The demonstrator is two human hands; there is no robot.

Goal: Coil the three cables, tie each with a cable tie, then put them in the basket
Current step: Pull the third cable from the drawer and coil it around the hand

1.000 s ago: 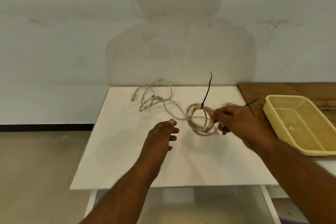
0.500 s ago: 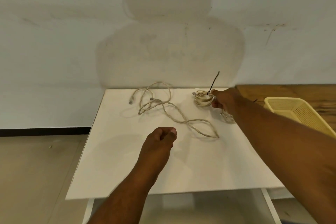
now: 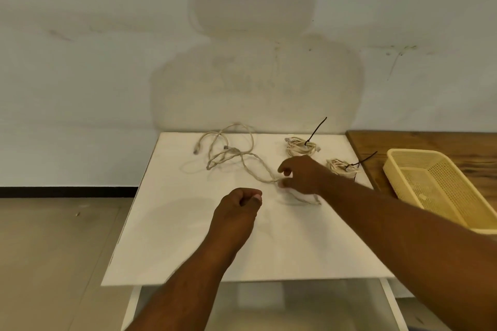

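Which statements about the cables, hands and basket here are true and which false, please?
1. A far coil and a near coil, both tied, lie on the white table. True.
2. The loose cable lies uncoiled. True.
3. The yellow basket holds a coil. False: no cable is in it.
4. The left hand grips the loose cable. False: it is curled on nothing; the right hand reaches that cable.

Single view, head-worn wide-angle. Looks forward and down over near edge of white table (image 3: 188,244), facing pale wall (image 3: 107,62) square-on. Close range: forearms enter from bottom, left hand (image 3: 236,204) and right hand (image 3: 304,174) mid-frame. Yellow basket (image 3: 411,152) cut by right edge. Floor (image 3: 53,250) fills lower left.
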